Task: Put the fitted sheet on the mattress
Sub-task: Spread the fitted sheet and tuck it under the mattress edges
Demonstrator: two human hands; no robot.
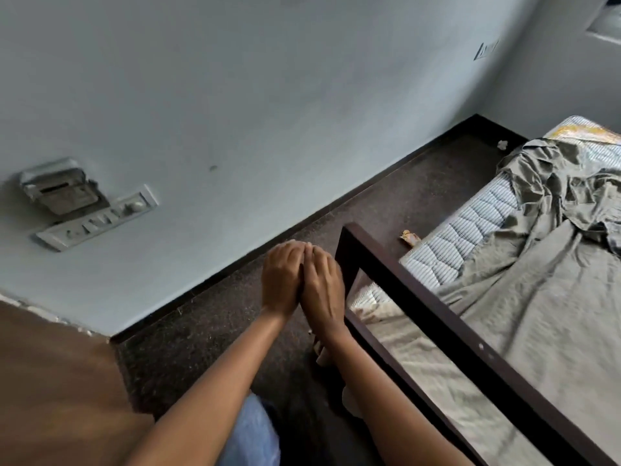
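A grey-green fitted sheet (537, 270) lies crumpled over the mattress (470, 230), bunched toward the far end, with the quilted striped side and the near left corner of the mattress bare. My left hand (281, 280) and my right hand (324, 290) are pressed together, fingers straight, in the air over the dark floor just left of the bed's footboard. Neither hand holds or touches the sheet.
A dark wooden footboard (420, 304) runs diagonally along the bed's near end. A pale wall with a switch panel (97, 218) stands to the left, a brown wooden surface (57, 391) at lower left. A small wrapper (410, 237) and a white scrap (603, 144) lie on the floor (386, 196).
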